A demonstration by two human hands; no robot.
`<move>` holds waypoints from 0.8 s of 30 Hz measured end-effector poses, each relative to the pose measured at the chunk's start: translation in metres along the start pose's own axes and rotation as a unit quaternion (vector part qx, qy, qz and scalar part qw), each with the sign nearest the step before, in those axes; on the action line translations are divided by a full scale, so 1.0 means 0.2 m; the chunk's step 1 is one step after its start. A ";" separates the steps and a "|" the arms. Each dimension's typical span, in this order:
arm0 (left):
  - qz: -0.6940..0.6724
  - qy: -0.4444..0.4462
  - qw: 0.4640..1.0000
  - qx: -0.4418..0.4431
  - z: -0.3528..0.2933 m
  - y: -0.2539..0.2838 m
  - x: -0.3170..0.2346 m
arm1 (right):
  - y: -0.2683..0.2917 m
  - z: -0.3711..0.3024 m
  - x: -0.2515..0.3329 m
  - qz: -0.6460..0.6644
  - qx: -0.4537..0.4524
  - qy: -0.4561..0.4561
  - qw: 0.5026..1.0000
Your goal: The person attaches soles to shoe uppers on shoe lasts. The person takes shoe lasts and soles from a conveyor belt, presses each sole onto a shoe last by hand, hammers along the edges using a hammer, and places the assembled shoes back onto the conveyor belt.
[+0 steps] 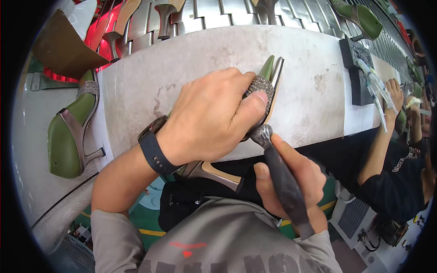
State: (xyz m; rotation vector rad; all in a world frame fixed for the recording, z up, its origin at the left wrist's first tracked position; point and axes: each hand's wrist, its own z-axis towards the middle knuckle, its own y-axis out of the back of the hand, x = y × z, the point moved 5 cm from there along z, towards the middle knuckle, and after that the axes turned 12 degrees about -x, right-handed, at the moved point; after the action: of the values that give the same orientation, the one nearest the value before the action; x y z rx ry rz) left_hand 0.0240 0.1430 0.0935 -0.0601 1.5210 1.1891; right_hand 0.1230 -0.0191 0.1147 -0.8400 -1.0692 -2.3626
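My left hand [211, 113] is wrapped over a high-heeled shoe [261, 88] with a sparkly strap on a green last. Its pointed green toe shows beyond my fingers, and my thumb presses on the strap. Below my wrist, the metallic heel [221, 176] sticks out past the table's near edge; the shoe's middle is hidden. In my right hand [298, 177] is a hammer-like tool [287, 182] with a dark handle and rounded metal head. The forefinger lies along its neck, and the head is close against the sole's edge beside my left thumb; contact cannot be made out.
Another green-lasted shoe [68, 141] lies at the left. Beyond the pale worktable [309, 68] runs a slatted metal conveyor [214, 16] carrying heels and shoes. A dark block [357, 73] is at the right, near a co-worker's hand [392, 98] and syringe-like tubes [375, 84].
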 end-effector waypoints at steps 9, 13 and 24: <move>-0.007 -0.018 1.000 -0.021 0.00 0.00 -0.03 | -0.12 -0.12 0.09 0.009 0.028 -0.041 0.999; -0.020 0.006 1.000 -0.022 -0.01 0.00 -0.01 | -0.13 -0.07 0.08 0.020 0.120 -0.043 0.992; 0.006 -0.068 0.993 -0.101 -0.12 0.07 0.11 | -0.13 -0.08 0.09 0.024 0.043 0.125 0.991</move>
State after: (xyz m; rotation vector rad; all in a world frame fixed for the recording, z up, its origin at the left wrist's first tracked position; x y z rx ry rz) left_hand -0.0088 0.1455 0.0824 -0.1019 1.2815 1.3272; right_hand 0.0896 -0.0165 0.1045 -0.5149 -1.0269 -2.2899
